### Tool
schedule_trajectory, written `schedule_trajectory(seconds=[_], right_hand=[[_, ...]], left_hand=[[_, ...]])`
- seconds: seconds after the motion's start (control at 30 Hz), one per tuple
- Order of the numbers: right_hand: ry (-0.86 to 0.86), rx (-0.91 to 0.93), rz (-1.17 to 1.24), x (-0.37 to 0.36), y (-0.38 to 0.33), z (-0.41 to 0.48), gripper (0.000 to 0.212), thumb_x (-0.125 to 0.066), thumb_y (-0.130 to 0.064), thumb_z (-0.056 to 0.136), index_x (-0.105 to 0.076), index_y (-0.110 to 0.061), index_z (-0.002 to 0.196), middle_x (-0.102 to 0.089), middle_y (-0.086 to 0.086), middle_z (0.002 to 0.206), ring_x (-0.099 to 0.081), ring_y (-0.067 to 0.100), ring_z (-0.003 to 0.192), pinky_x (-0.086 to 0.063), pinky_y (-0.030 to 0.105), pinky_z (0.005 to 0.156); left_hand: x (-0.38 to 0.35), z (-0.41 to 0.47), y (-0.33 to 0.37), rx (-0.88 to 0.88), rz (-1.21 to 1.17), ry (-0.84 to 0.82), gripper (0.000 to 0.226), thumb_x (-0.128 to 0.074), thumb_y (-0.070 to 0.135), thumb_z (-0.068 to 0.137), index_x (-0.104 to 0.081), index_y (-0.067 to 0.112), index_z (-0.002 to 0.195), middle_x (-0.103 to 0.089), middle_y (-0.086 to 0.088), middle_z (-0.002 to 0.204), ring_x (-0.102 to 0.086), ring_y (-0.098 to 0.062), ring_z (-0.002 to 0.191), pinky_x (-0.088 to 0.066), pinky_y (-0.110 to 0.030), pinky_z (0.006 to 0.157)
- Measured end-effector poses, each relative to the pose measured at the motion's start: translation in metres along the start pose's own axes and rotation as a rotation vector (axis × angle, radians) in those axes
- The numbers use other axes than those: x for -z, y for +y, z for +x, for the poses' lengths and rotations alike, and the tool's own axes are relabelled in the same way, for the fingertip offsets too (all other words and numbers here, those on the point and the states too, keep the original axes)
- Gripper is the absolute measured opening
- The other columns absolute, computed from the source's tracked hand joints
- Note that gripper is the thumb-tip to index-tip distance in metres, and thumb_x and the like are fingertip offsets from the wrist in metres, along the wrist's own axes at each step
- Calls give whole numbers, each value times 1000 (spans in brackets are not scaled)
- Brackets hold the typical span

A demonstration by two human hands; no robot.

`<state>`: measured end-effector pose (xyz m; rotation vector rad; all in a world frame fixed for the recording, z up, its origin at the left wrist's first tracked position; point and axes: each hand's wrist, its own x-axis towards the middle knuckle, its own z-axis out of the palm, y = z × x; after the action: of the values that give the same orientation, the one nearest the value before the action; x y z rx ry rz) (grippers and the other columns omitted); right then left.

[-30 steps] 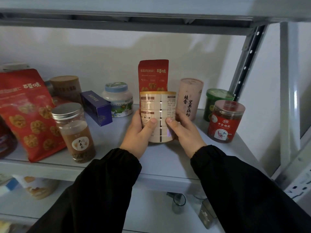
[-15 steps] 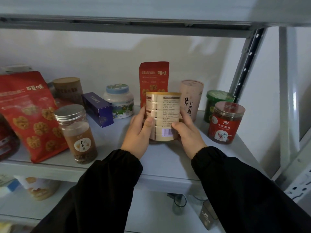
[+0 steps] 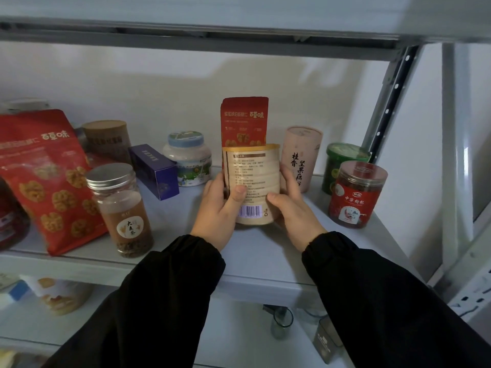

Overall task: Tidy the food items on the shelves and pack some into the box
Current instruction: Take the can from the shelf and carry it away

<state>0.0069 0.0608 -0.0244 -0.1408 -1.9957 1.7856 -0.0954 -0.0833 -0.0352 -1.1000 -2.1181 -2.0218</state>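
Since a second ago the cream can has turned between my palms: then a seam with a column of marks faced me, now a block of small print and the barcode do. Both hands have kept their hold, and nothing else has shifted.

Far left of the can a big red walnut bag leans back, with a dark red jar half cut off beyond it. Nearer the can stands a glass jar with a metal lid, a brown tube behind it. Then come a purple box and a white bottle with a blue cap, just left of the can and further back.

My left hand grips the can's left side, fingers curled round it, thumb across the print. Directly behind the can a small red pouch stands upright, showing above its rim. My right hand holds the can's right side, thumb beside the barcode. Whether the can's base touches the shelf I cannot tell.

Right of the can stands a pink tube, then a green-lidded jar with a red jar in front of it.

The shelf is pale grey metal. A plain wall runs behind the can, a perforated post rises to its right, an upper board hangs above it, and a lower shelf lies beneath.
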Motion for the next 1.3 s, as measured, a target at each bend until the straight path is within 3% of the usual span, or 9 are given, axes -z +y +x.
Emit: schedule_trajectory(seconds=[0.17,0.3,0.37,0.47,0.63,0.8,1.0,1.17,1.3], right_hand=[[61,36,-84,1,-1,-4,74,-66,-19,91,-33,-54,147,-68,-2,125,-70,16,112,-57,38,99],[82,47,-235,3,1,-3,97,-83,-23,87,-22,-44,159,-58,-9,134,-61,3,118,-52,19,94],[64,26,-291,2,2,-1,111,-91,-41,75,-21,-44,161,-54,-10,139,-57,2,124,-51,25,102],[26,46,-363,2,5,3,99,-87,-65,66,-38,-53,151,-53,-3,145,-55,12,130,-50,40,111],[-102,1,-130,2,5,0,84,-74,-21,90,-26,-70,139,-66,-4,137,-64,9,124,-52,30,103],[-27,23,-160,4,4,-3,92,-76,-14,92,-23,-69,143,-67,-8,137,-66,9,122,-53,44,108],[48,61,-324,2,4,3,104,-85,-74,64,-37,-53,153,-51,-8,152,-53,10,136,-50,44,111],[-47,20,-133,4,6,3,84,-88,-39,79,-40,-60,145,-65,-18,138,-61,3,126,-51,30,105],[-65,-6,-123,3,9,7,85,-79,-40,80,-34,-61,150,-68,-7,136,-64,11,125,-51,32,105]], left_hand=[[0,-2,5,71,-41,5,18,-45,29,110,-54,35,124,-69,25,104,-64,17,96,-48,-5,77],[2,1,6,93,-18,5,37,-50,47,104,-62,27,132,-68,6,121,-65,2,109,-57,-23,92],[1,1,3,120,3,-6,52,-66,61,86,-62,37,132,-65,-1,131,-65,-14,120,-58,-43,99],[-1,0,3,121,30,-7,55,-76,54,79,-62,38,130,-67,1,129,-66,-16,119,-57,-46,99],[2,-2,7,100,-86,54,35,-64,11,98,-51,27,126,-68,11,117,-69,3,101,-58,-20,78],[1,0,8,142,-124,45,21,-55,20,104,-55,35,119,-69,6,118,-71,-4,102,-60,-24,78],[0,1,-1,135,30,-11,59,-76,56,71,-65,38,126,-64,-3,128,-66,-16,117,-56,-46,100],[0,-1,8,93,-32,44,50,-77,39,75,-61,35,122,-69,5,121,-69,-8,109,-60,-31,89],[0,0,7,70,-107,57,44,-74,13,91,-55,37,121,-72,11,116,-71,0,101,-60,-21,78]])
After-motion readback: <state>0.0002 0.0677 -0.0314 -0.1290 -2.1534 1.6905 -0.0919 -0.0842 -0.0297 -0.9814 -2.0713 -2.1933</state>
